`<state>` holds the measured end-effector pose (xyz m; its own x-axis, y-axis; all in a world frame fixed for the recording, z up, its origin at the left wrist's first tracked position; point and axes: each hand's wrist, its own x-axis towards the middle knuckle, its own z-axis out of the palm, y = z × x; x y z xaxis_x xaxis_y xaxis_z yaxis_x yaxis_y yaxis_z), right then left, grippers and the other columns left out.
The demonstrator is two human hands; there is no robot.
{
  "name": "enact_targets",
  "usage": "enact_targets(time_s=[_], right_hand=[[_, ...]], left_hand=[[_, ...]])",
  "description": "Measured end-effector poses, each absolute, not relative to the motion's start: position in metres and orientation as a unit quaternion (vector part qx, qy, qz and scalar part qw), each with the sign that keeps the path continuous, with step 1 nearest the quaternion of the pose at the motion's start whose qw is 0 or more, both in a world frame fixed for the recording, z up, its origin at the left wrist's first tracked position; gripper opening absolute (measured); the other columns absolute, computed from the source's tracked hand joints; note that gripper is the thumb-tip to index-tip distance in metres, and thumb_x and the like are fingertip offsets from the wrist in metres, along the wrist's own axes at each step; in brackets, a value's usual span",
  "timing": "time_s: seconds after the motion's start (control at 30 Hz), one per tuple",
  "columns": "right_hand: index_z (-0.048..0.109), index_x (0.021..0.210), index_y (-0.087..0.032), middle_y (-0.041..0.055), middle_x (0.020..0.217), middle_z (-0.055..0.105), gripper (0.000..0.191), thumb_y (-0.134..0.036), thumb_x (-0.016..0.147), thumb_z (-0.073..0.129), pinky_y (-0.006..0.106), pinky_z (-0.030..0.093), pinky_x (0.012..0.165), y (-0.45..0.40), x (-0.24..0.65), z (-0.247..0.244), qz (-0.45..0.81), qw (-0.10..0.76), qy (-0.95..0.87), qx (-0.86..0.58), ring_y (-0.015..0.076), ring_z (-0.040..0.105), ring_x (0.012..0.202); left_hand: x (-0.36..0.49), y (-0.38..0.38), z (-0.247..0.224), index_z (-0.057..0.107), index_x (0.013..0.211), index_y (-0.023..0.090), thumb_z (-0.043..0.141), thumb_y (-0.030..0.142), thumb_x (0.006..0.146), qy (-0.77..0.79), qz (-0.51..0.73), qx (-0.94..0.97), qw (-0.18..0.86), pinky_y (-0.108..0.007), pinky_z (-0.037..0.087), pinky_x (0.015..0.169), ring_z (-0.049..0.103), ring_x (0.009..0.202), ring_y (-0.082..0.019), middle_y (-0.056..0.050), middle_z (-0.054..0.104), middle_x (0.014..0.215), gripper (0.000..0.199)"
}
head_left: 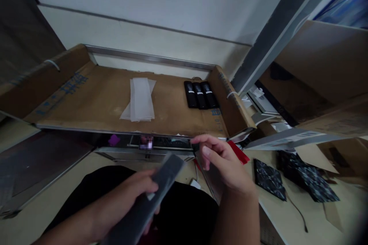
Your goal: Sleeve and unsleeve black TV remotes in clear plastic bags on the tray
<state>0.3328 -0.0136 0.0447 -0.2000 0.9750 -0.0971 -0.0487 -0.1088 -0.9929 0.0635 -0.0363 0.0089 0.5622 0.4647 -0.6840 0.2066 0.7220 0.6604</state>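
Observation:
My left hand is closed around a long, flat dark piece in what looks like a translucent plastic sleeve, with a small white label near my thumb. It slants over my lap, its upper end toward the tray, and is slightly blurred. My right hand is raised by the tray's front edge, fingers loosely bent and apart, with nothing visible in them. Ahead, a fanned stack of whitish translucent sleeves lies on the cardboard-lined tray. Several slim black pieces with white labels lie side by side at the tray's right.
Cardboard walls border the tray's sides. Below its front edge is a shelf with a purple item. To the right are a metal post, a large carton, a red item and dark patterned panels with a cable.

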Motion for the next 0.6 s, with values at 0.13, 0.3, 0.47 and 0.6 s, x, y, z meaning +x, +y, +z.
enact_targets(time_s=[0.13, 0.3, 0.47, 0.6], right_hand=[[0.068, 0.110, -0.020, -0.0072, 0.053, 0.045, 0.030, -0.041, 0.088, 0.067, 0.024, 0.037, 0.051, -0.003, 0.331, 0.032, 0.596, 0.456, -0.459, -0.475, 0.0104, 0.040, 0.048], [0.068, 0.109, -0.020, -0.0069, 0.054, 0.047, 0.027, -0.038, 0.088, 0.067, 0.022, 0.037, 0.052, 0.002, 0.320, 0.032, 0.598, 0.456, -0.459, -0.474, 0.0094, 0.043, 0.050], [0.068, 0.108, -0.020, -0.0062, 0.057, 0.049, 0.029, -0.038, 0.086, 0.069, 0.022, 0.037, 0.054, 0.005, 0.317, 0.032, 0.577, 0.459, -0.460, -0.495, 0.0091, 0.044, 0.051], [0.068, 0.107, -0.020, -0.0051, 0.059, 0.051, 0.029, -0.039, 0.085, 0.069, 0.023, 0.038, 0.054, 0.008, 0.318, 0.031, 0.565, 0.458, -0.464, -0.505, 0.0100, 0.046, 0.053]], left_hand=[[0.012, 0.023, 0.068, 0.056, 0.134, 0.024, 0.046, 0.055, 0.083, 0.615, 0.243, 0.373, 0.651, -0.021, 0.036, 0.053, 0.052, 0.047, -0.010, 0.005, 0.063, 0.064, 0.061], [-0.033, 0.162, 0.099, 0.056, 0.128, -0.002, 0.046, 0.051, 0.087, 0.704, 0.326, 0.532, 0.339, -0.029, 0.039, 0.075, 0.060, 0.078, -0.012, -0.002, 0.065, 0.090, 0.068], [-0.072, 0.242, 0.084, 0.057, 0.125, 0.000, 0.067, 0.059, 0.078, 0.740, 0.182, 0.631, 0.142, -0.031, 0.047, 0.084, 0.061, 0.095, -0.023, -0.015, 0.064, 0.115, 0.076], [-0.094, 0.254, 0.074, 0.042, 0.138, -0.004, 0.074, 0.054, 0.074, 0.750, 0.059, 0.655, 0.075, -0.046, 0.049, 0.091, 0.058, 0.108, -0.036, -0.031, 0.056, 0.129, 0.091]])
